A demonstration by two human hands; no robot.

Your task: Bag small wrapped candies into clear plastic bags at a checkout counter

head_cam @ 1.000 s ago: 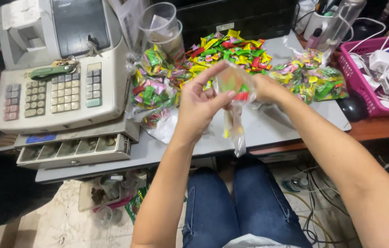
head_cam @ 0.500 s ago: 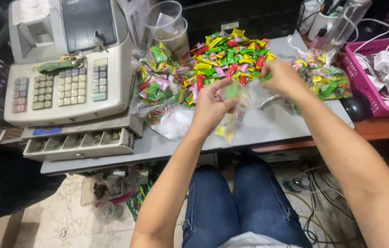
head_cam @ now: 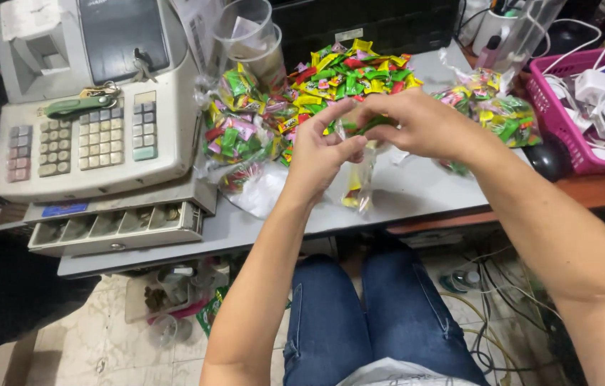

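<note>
Nearest, I am looking down on blue-jeaned legs (head_cam: 381,314) under the grey bench (head_cam: 417,193). Above its front edge, I am holding my left hand (head_cam: 320,154) and right hand (head_cam: 417,121) together: both grips are closing, fingertips pinching the mouth of a small clear plastic bag (head_cam: 357,179), which is hanging between them with a few sweets in its bottom, just over the bench. A green wrapped sweet (head_cam: 368,126) is showing between the right fingers. To the left, a beige cash register (head_cam: 95,107) is sitting with its coin drawer (head_cam: 113,229) open. Farther back, a pile of multicoloured wrapped sweets (head_cam: 338,75) is lying loose. A magenta plastic basket (head_cam: 567,136) is standing at far right.
</note>
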